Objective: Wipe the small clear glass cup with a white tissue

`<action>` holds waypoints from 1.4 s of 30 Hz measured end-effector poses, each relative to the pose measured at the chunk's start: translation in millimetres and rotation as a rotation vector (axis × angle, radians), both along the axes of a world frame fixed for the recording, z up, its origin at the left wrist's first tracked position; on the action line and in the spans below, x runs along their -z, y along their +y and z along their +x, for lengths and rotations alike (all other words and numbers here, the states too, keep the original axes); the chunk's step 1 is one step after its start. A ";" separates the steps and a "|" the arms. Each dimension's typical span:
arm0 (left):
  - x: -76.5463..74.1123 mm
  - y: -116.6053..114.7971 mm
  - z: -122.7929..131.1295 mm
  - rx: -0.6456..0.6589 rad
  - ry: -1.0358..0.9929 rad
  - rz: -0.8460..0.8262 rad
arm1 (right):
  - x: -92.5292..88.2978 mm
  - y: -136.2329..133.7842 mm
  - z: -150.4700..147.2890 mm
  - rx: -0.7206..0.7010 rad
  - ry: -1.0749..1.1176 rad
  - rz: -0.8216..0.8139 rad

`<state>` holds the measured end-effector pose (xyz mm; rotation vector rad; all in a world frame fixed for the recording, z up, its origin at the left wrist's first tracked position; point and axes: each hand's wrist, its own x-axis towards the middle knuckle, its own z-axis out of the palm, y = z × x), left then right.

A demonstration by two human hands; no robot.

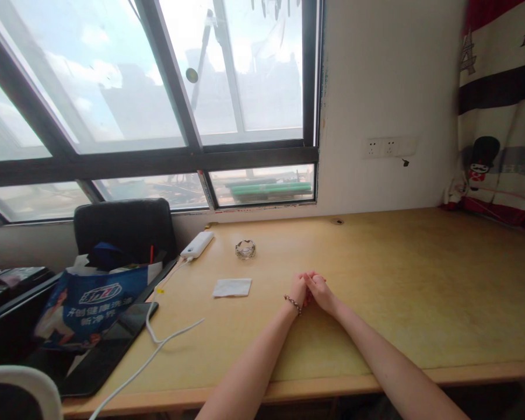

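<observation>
My left hand (298, 289) and my right hand (324, 293) are clasped together over the wooden table (420, 303), fingers closed around each other. A beaded bracelet (293, 304) circles my left wrist. No object shows in either hand, though the palms are hidden. Left of them lies a folded white tissue (231, 287), apart from my hands. Farther back stands a clear glass ashtray-like dish (245, 249).
A white power bank (198, 245) with a white cable (175, 335) lies along the table's left side. Beyond that edge, a blue printed bag (91, 303) rests by a black chair (125, 224). A window, wall sockets (389, 147) and a curtain (499, 116) border the table.
</observation>
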<state>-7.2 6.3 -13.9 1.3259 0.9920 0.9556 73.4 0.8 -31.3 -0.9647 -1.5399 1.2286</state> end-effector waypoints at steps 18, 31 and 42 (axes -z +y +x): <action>-8.9 6.9 -17.3 -0.286 0.510 0.443 | -20.8 7.2 17.3 0.072 0.151 -0.152; 11.7 26.9 -47.6 -0.759 1.265 0.225 | -11.4 27.8 45.2 0.594 0.549 -0.451; 3.8 -0.3 -14.9 0.016 0.805 0.915 | -8.6 28.0 38.6 0.536 0.383 -0.335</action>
